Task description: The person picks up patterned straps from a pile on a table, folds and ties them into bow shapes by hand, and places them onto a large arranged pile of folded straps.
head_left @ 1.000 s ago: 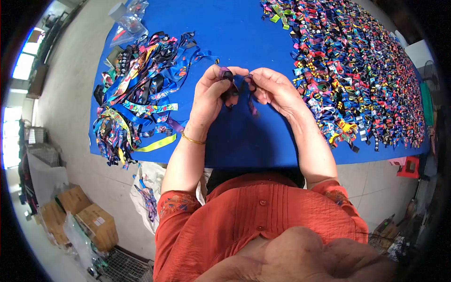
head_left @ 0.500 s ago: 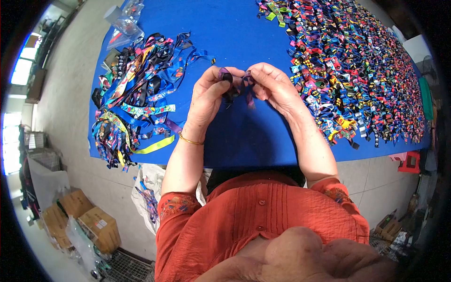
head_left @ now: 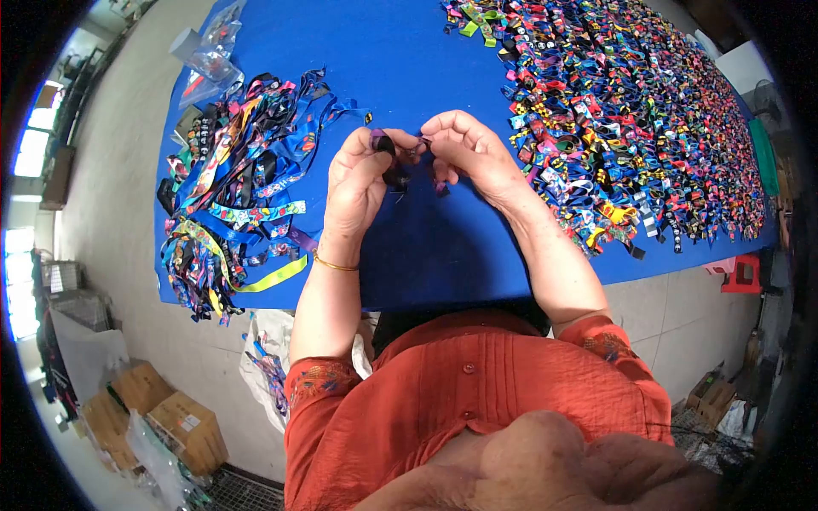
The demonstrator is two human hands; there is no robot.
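Note:
Above the blue tabletop, my left hand (head_left: 360, 180) is closed, pinching a dark purple-and-black ribbon strap (head_left: 383, 143) between thumb and fingers. A dark end of it hangs below the fingers. My right hand (head_left: 474, 159) is close beside it, its thumb and forefinger pinched on another part of the patterned purple strap (head_left: 440, 187). Fingers hide the part between the hands, so I cannot tell how the strap is folded. To the left lies a tangled heap of loose printed straps (head_left: 256, 183).
Dense rows of looped printed straps (head_left: 588, 128) cover the right of the blue table (head_left: 383, 51). Clear plastic bags (head_left: 217, 55) lie at the far left corner. A white sack (head_left: 264, 375) with straps hangs below the front edge. Cardboard boxes (head_left: 183, 426) and a red stool (head_left: 743, 274) stand on the floor.
The view has shifted slightly. My right hand has turned a little and its fingers have shifted along the strap, so less of it shows there. Both hands still pinch it.

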